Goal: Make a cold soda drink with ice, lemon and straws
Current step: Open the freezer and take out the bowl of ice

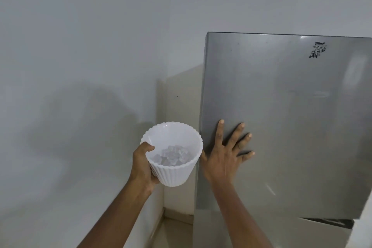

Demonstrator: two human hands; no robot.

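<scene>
Two bare forearms reaching up from the bottom edge of the view. Left hand [143, 164] curled round a white ribbed cup [174, 159] with a scalloped rim: thumb hooked over the near-left rim, fingers wrapped under the fluted wall, mostly hidden. Cup held upright in the air, tilted slightly toward the camera, resting on no surface. Ice cubes [172, 156] piled in the bottom of the cup, clear to whitish, filling only the lowest part; count not readable.

Right hand [225, 154] just right of the cup, thumb hidden behind the cup's rim. Fingers straight and spread, palm laid flat on the grey metallic refrigerator door [285, 123] close to its left edge, lower half of the panel. Nothing held in this hand.

Door panel glossy, faint reflections, a small black mark [318, 50] near its upper right. Second door panel [271, 233] below, its seam showing at lower right.

Behind, between cup and door edge: cream partition [181, 90] standing in the corner. Floor strip [175, 231] at its foot. Pale grey wall [80, 46] filling the left and top, with soft shadows of arm and cup on it.
</scene>
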